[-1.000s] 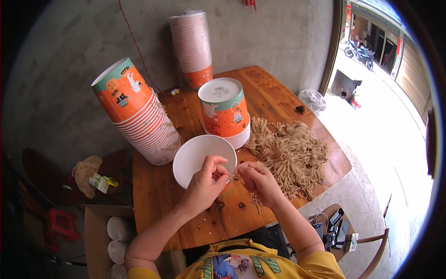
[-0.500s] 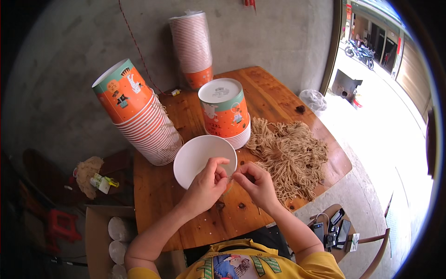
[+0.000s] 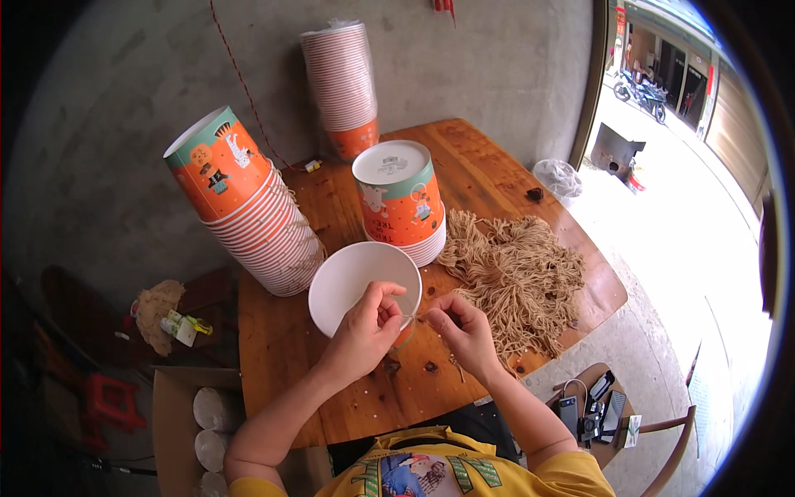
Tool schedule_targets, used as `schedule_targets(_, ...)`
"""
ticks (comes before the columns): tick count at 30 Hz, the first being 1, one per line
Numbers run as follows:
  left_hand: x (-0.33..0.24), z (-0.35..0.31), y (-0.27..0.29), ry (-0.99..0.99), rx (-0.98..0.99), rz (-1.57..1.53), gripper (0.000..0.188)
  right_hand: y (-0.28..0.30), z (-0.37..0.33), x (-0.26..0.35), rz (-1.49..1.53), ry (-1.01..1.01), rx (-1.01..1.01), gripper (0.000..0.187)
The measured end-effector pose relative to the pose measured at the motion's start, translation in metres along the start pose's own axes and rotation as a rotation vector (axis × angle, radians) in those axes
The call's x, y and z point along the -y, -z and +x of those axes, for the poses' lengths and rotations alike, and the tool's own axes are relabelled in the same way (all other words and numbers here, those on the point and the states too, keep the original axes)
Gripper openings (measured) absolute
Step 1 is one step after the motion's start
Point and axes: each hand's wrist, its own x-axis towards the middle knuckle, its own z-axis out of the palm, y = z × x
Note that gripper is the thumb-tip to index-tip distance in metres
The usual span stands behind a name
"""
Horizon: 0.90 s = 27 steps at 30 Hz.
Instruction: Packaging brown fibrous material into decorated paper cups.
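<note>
A white-lined paper bucket (image 3: 344, 277) with an orange outside sits tilted before me, its mouth facing up toward me. My left hand (image 3: 364, 331) is closed at its right rim, thumb and forefinger pinched together. Just right of it, my right hand (image 3: 464, 335) is also closed in a pinch. A thin piece of tan cord (image 3: 416, 318) runs between the fingertips at the rim; its fine detail is too small to make out. Beside my right hand lies a large loose heap of tan cords (image 3: 530, 282).
Behind the bucket stands an upside-down stack of orange buckets (image 3: 399, 199). A leaning stack with cords (image 3: 248, 207) is at the left, a plastic-wrapped stack (image 3: 341, 91) by the wall. A cardboard box (image 3: 178, 414) is lower left; a stool holding phones (image 3: 609, 414) is lower right.
My right hand has shifted slightly right, away from my left, widening the gap where the cord shows. My left hand and the bucket have barely moved.
</note>
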Motion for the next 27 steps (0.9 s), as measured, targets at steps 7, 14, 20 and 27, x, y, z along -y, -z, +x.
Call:
schedule_targets(7,-0.001,-0.001,0.000,-0.003,-0.006,0.004,0.034,0.002,0.000,0.003,-0.108,0.043,0.011,0.016)
schedule_targets(14,-0.001,-0.001,-0.003,-0.110,-0.050,0.037,0.033,-0.005,0.002,0.021,-0.629,0.484,-0.006,0.014)
schedule_targets(20,0.005,-0.002,-0.005,-0.234,-0.132,0.180,0.025,-0.006,-0.002,0.016,-0.751,0.508,0.005,0.012)
schedule_targets(27,0.012,-0.003,-0.003,-0.268,-0.168,0.287,0.023,-0.001,-0.011,0.020,-0.607,0.323,0.088,0.010)
